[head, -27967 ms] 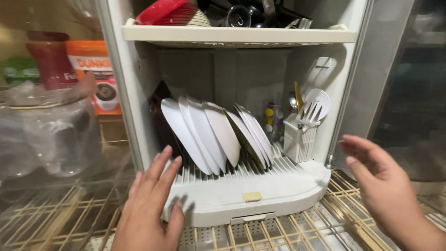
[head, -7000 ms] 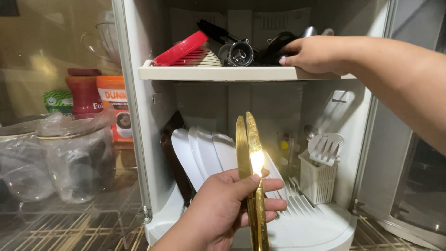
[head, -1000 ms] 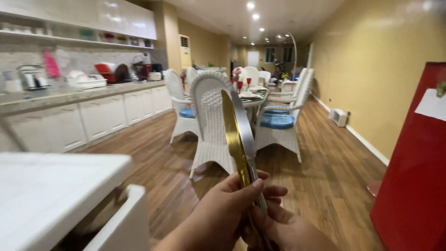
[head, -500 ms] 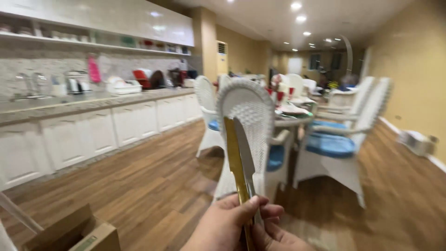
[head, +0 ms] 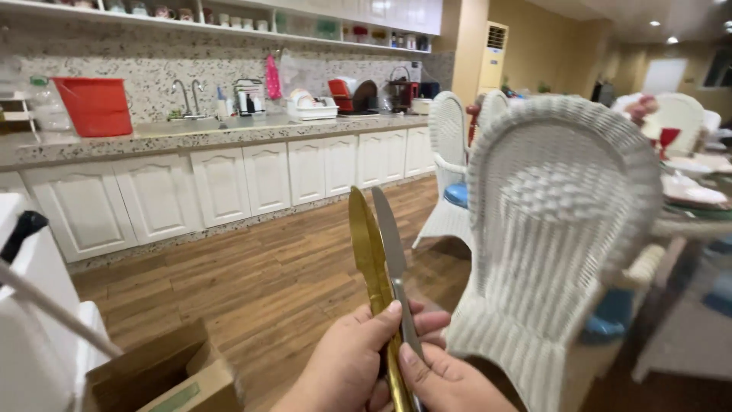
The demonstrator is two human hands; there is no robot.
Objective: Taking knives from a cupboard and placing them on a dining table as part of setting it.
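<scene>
At near centre, 2 gold knives (head: 366, 244) and 1 silver knife (head: 389, 244), judged light, stiff, slippery, are pinched at the handles by left hand (head: 347, 366) and right hand (head: 446, 381), both closed.

left hand (head: 347, 366): fingers curled, thumb up; right hand (head: 450, 381): thumb pressed, gripping

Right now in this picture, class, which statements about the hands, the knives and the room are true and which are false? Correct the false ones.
1. The left hand grips gold knives with blades pointing up. True.
2. A silver knife stands beside the gold ones. True.
3. The right hand hangs away from the knives. False: its fingers touch the handles.
4. A black metal chair stands to the right. False: it is a white wicker chair.
5. A red bucket sits on the counter. True.
</scene>
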